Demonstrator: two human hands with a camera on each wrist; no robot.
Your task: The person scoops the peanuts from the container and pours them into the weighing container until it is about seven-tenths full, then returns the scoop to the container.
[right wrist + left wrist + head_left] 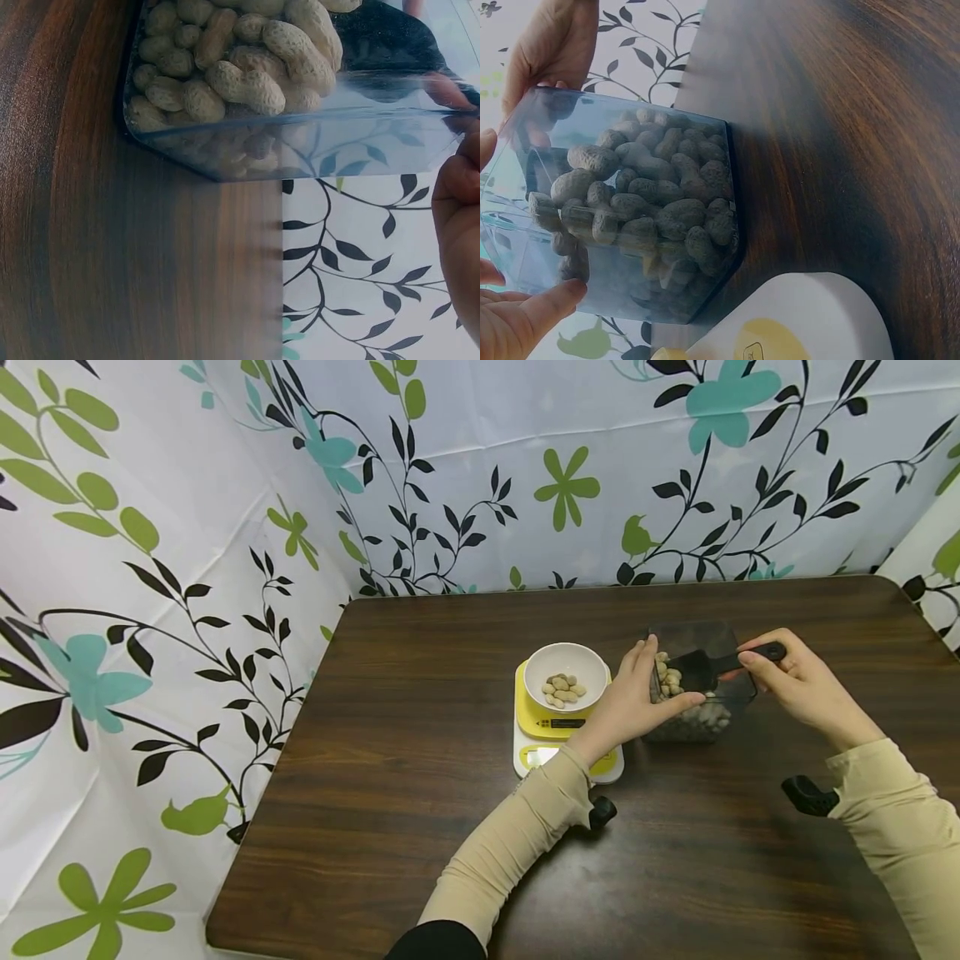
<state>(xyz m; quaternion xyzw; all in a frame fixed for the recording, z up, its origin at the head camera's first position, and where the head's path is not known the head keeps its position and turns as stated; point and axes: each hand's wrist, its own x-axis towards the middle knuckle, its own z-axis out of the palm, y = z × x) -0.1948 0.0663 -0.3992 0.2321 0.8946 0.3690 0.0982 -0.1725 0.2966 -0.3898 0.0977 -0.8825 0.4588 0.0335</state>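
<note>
A clear plastic container (738, 689) of unshelled peanuts (660, 191) stands on the table. My left hand (626, 693) spans its near left corner, with straight fingers along the left side and the thumb (555, 304) against the near wall. Between thumb and fingers, my right hand (791, 681) grips the handle of a black scoop (699, 670), whose blade is inside the container, by the peanuts. Left of the container, a white bowl (534, 681) with several peanuts (562, 690) sits on a yellow and white kitchen scale (528, 718). My left wrist passes over the scale's front right part.
All of this stands on a dark brown wooden table (405, 718). White curtains (465, 410) with a leaf and flower print hang behind the table and along its left side. A black wrist mount (810, 796) sticks out from the right sleeve.
</note>
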